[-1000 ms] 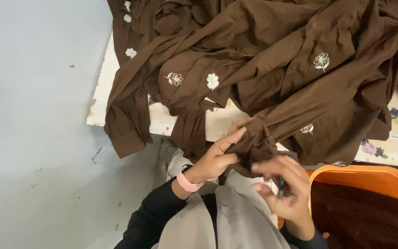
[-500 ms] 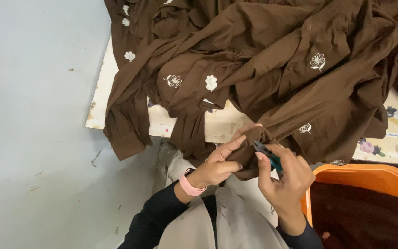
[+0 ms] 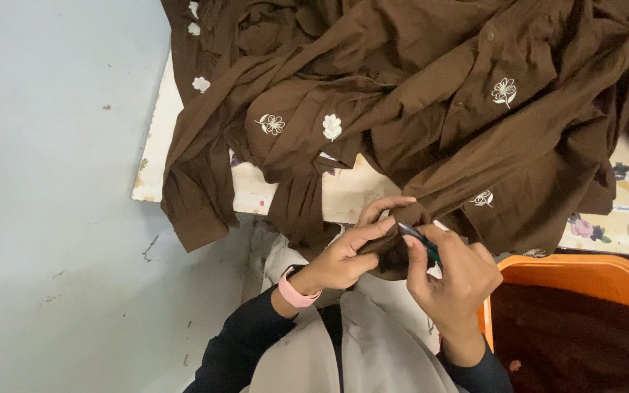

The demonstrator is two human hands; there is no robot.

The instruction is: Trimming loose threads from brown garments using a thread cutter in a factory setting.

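Observation:
A heap of brown garments point(image 3: 431, 102) with small white embroidered flowers lies over a table and hangs off its near edge. My left hand point(image 3: 343, 255), with a pink band at the wrist, pinches a fold of the brown cloth at that edge. My right hand point(image 3: 453, 273) holds a small dark cutting tool point(image 3: 420, 239) with its tip against the same fold, right beside my left fingers. Part of the tool is hidden in my palm.
The worn cream table top point(image 3: 343, 191) shows under the cloth, with a flower-patterned cover point(image 3: 620, 218) at right. An orange plastic tub point(image 3: 584, 280) holding more brown cloth stands at lower right. Grey floor point(image 3: 52, 218) spreads to the left.
My right hand has risen from my lap to the held fold, bringing the tool against the cloth. My left hand has kept its grip on the fabric.

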